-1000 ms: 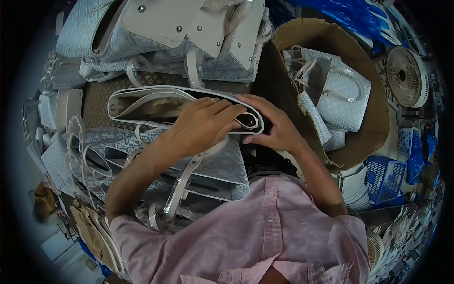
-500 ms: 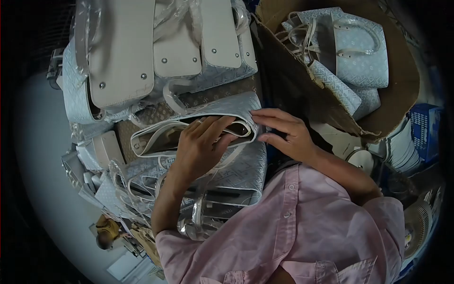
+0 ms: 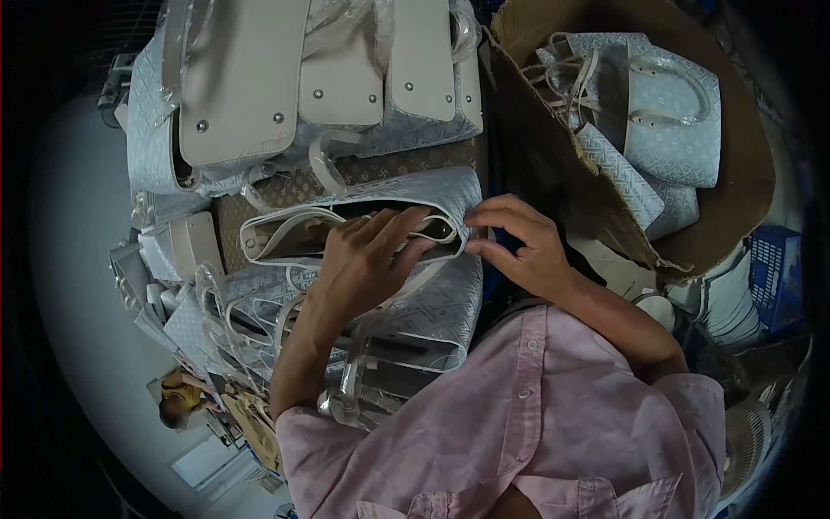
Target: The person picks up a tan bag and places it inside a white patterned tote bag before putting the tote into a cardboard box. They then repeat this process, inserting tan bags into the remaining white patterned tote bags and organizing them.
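Observation:
A light blue patterned handbag [image 3: 445, 189] with a pale rim lies with its mouth towards me, showing a grey-beige interior. My left hand [image 3: 367, 259] reaches over its near rim. The left fingers dip into the mouth, partly hidden, while the thumb bends against the rim near the right end. At that right end, my right hand [image 3: 523, 242] pinches the edge between thumb and fingertips. Looped pale trim [image 3: 439, 227] shows inside the mouth between the two hands. Beneath and nearer to me is another patterned bag [image 3: 441, 298] with pale handles.
Beige-flapped bags [image 3: 238, 95] with plastic-wrapped handles stand behind, on a brown patterned surface [image 3: 285, 186]. A torn cardboard box [image 3: 735, 203] at the right holds several blue bags [image 3: 674, 117]. A blue crate [image 3: 769, 268] is at far right. Another person [image 3: 180, 400] is at lower left.
The right thumb and fingers have drawn closer together onto the bag's end. My left hand stays in the mouth with little movement. The whole view has shifted slightly.

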`<act>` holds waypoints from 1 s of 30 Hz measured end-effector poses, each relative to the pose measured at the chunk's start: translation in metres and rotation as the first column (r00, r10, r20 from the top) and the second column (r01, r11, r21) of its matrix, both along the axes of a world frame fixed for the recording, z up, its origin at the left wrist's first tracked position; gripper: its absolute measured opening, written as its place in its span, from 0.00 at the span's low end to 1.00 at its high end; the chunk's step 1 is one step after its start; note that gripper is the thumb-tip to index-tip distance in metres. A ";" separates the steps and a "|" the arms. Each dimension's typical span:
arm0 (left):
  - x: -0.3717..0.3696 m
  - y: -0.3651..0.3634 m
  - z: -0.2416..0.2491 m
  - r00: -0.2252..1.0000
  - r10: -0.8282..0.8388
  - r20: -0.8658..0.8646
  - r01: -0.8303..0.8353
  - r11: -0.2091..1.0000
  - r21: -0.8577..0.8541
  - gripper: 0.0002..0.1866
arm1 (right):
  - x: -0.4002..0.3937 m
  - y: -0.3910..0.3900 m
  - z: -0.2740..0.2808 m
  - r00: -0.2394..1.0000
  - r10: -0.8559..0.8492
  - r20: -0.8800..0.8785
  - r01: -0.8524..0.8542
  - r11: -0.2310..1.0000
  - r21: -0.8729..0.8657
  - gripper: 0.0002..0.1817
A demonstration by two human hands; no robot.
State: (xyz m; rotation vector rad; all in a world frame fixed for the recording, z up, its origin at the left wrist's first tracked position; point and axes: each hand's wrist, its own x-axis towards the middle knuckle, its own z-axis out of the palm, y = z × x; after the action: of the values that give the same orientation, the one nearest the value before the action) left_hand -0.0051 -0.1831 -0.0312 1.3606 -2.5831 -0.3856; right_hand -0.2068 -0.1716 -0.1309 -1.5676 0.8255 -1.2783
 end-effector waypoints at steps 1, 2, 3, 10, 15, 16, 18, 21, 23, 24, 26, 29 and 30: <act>0.000 0.001 0.000 1.000 0.011 -0.006 -0.011 1.000 -0.006 0.17 | -0.001 0.000 0.001 1.000 0.008 0.001 -0.008 1.000 0.009 0.15; 0.001 0.001 -0.001 1.000 -0.005 -0.015 0.004 1.000 -0.019 0.17 | -0.001 0.000 0.002 1.000 0.014 0.001 -0.014 1.000 0.019 0.15; 0.001 0.001 -0.002 0.999 -0.020 -0.025 0.020 0.999 -0.031 0.17 | -0.001 0.000 0.002 1.000 0.021 -0.006 -0.021 1.000 0.015 0.15; 0.002 -0.003 0.002 0.996 -0.035 -0.079 0.037 0.999 0.015 0.17 | -0.006 -0.012 0.006 0.997 0.077 -0.027 -0.076 0.997 0.034 0.12; 0.000 -0.002 0.002 0.996 -0.067 -0.064 0.068 0.998 0.016 0.16 | -0.017 -0.033 0.009 0.966 0.239 -0.095 -0.242 0.970 -0.021 0.12; 0.000 -0.003 0.003 0.995 -0.065 -0.071 0.065 0.998 0.004 0.16 | -0.017 -0.035 0.012 0.954 0.288 -0.082 -0.285 0.957 0.048 0.13; 0.000 -0.001 0.005 0.996 -0.077 -0.055 0.079 0.996 0.037 0.16 | -0.020 -0.040 0.015 0.938 0.341 -0.064 -0.333 0.936 0.117 0.13; -0.002 0.001 0.007 0.997 -0.073 -0.040 0.074 0.997 0.037 0.16 | -0.022 -0.046 0.019 0.896 0.393 -0.207 -0.403 0.915 -0.007 0.14; -0.002 -0.001 0.008 0.997 -0.073 -0.018 0.073 0.996 0.047 0.16 | -0.022 -0.047 0.022 0.898 0.372 -0.235 -0.383 0.924 -0.003 0.16; -0.002 0.001 0.008 0.998 -0.067 -0.003 0.067 0.995 0.073 0.16 | -0.022 -0.048 0.023 0.895 0.377 -0.238 -0.390 0.921 -0.009 0.16; -0.001 0.000 0.005 0.996 -0.080 -0.031 0.082 0.996 0.041 0.16 | -0.020 -0.055 0.023 0.905 0.342 -0.252 -0.406 0.870 -0.280 0.18; -0.003 0.000 0.005 0.994 -0.087 -0.059 0.089 0.996 0.031 0.15 | -0.024 -0.075 0.044 0.801 0.338 -0.494 -0.565 0.702 -0.434 0.18; -0.003 0.000 0.007 0.995 -0.080 -0.059 0.083 0.995 0.050 0.15 | -0.024 -0.079 0.051 0.802 0.338 -0.492 -0.566 0.693 -0.447 0.18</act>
State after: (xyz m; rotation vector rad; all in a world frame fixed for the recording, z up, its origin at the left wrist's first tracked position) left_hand -0.0078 -0.1827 -0.0247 1.2450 -2.6051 -0.5013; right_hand -0.2307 -0.2508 -0.0800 -2.3865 0.1945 -0.8869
